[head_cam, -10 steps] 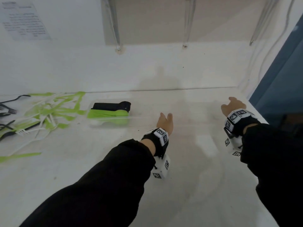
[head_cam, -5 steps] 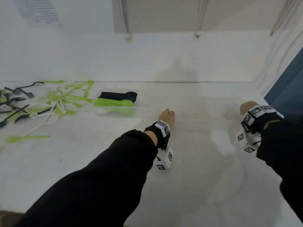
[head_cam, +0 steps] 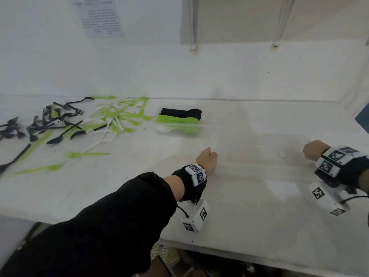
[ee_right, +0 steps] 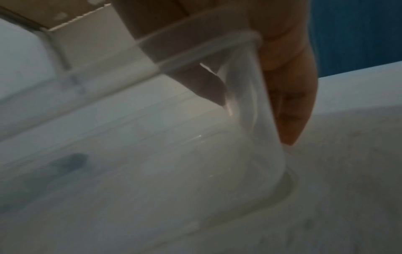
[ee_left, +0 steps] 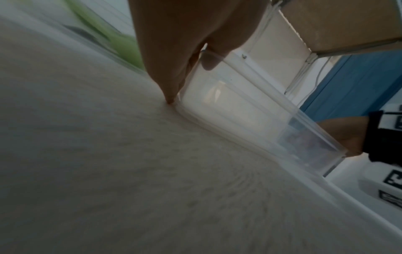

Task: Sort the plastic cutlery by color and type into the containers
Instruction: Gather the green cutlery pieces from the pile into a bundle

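An empty clear plastic container (head_cam: 259,166) lies on the white table between my hands. My left hand (head_cam: 209,154) grips its left end; in the left wrist view the left hand (ee_left: 189,82) pinches the rim of the container (ee_left: 239,120), fingertip inside and thumb outside. My right hand (head_cam: 312,149) holds the right end; in the right wrist view the right hand (ee_right: 250,115) clamps the wall of the container (ee_right: 178,51). A second clear container (head_cam: 179,124) behind holds stacked green and black cutlery. Loose black, white and green cutlery (head_cam: 79,124) is heaped at the left.
The white table (head_cam: 239,206) runs to a white back wall with a paper sheet (head_cam: 99,19) taped on it. Two green pieces (head_cam: 85,154) lie apart in front of the heap. The table's front edge is close below my left forearm. A blue panel (head_cam: 362,120) stands at the right.
Both hands have come down from hovering open above the table and now grip the two ends of the clear container. The head view has swung left, showing more of the cutlery heap.
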### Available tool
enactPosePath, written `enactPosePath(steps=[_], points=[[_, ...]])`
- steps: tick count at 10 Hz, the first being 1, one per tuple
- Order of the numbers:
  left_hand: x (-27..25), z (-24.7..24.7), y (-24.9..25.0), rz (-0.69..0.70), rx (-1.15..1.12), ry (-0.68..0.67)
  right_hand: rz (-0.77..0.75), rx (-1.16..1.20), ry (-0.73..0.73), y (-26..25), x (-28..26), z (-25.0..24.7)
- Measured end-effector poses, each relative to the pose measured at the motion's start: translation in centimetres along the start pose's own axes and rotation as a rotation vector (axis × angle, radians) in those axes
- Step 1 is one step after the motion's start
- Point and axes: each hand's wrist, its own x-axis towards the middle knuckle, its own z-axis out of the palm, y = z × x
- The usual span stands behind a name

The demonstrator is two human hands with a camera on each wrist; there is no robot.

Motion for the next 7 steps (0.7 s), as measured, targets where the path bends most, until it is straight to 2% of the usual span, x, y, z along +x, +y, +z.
enactPosePath(steps=[1, 2, 4, 5, 7], points=[[-1.3, -4.1, -2.8, 0.004, -0.015, 0.038, 0.176, 0.523, -0.013, -4.7, -1.7, 0.6], [-2.3, -8.9, -5.6, 0.001, -0.035, 0.121, 0.168, 0.498, -0.027, -9.5, -2.3, 0.8], [-3.1, -18.2, -10.3, 0.030, -0.007, 0.271, 0.083, 0.635, -0.019, -19.9, -3.7, -0.4], [-2.9, -20.7, -11.7, 0.035, -0.012, 0.296, 0.076, 0.669, -0.003, -23.1, -3.8, -1.3], [-1.6, -22.4, -11.6, 0.041, 0.083, 0.217, 0.110, 0.669, 0.011, -24.6, -3.5, -2.0]])
